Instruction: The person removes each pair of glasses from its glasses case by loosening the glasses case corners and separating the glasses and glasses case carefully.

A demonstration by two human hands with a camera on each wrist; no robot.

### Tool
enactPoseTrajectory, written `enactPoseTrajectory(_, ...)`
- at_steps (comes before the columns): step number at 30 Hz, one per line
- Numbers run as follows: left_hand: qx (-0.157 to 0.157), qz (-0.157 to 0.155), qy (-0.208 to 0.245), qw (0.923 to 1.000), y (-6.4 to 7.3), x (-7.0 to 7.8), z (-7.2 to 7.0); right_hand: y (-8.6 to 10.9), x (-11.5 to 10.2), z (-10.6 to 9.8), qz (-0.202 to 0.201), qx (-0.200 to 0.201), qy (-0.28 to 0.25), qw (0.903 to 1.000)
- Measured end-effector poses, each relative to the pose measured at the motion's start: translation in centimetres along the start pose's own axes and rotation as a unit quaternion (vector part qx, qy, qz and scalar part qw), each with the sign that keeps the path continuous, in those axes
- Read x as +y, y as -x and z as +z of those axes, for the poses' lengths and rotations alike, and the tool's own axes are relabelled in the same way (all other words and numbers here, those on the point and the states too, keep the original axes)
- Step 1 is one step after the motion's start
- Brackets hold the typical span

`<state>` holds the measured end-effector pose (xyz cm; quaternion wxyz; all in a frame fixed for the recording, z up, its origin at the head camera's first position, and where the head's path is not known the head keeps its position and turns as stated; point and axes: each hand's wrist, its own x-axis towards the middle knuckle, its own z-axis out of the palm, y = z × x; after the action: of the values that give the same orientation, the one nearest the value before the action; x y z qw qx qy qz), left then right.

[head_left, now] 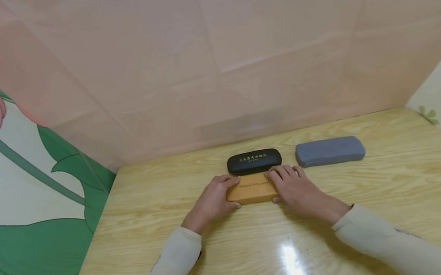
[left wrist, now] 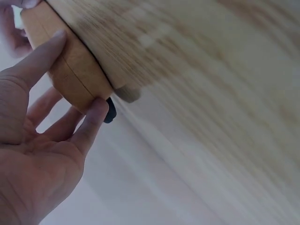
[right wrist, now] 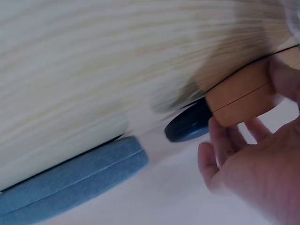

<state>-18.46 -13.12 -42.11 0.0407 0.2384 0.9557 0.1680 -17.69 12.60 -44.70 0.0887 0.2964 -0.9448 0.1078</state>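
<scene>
An orange glasses case (head_left: 251, 190) with dark lettering on its lid lies on the wooden table, long side toward me. My left hand (head_left: 213, 197) grips its left end, thumb at the front and fingers at the back. At the right end my right hand (head_left: 296, 191) holds it the same way, with some fingers over the top corner. In the left wrist view, a thin seam runs along the side of the orange case (left wrist: 77, 70), and its lid is closed. Directly behind it sits a black glasses case (head_left: 254, 162) with gold lettering, close to the right fingertips.
A blue-grey glasses case (head_left: 330, 151) lies at the back right, beyond my right hand. The wood-grain table (head_left: 146, 197) ends at a pink cloth backdrop (head_left: 168, 94). At the left hangs a panel with green leaves (head_left: 28, 249) and a pink flower.
</scene>
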Motion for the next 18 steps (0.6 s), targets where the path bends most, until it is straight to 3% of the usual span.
enactPoseTrajectory(7,-0.006,-0.008,0.052,0.9986,0.1,-0.4,0.0,0.3,0.5,-0.5,0.008,-0.028,-0.081,0.9963)
enactPoseTrajectory(18,-0.007,-0.012,0.070,0.9975,0.2,-0.5,0.1,0.7,1.3,-0.7,0.020,-0.041,-0.124,0.9912)
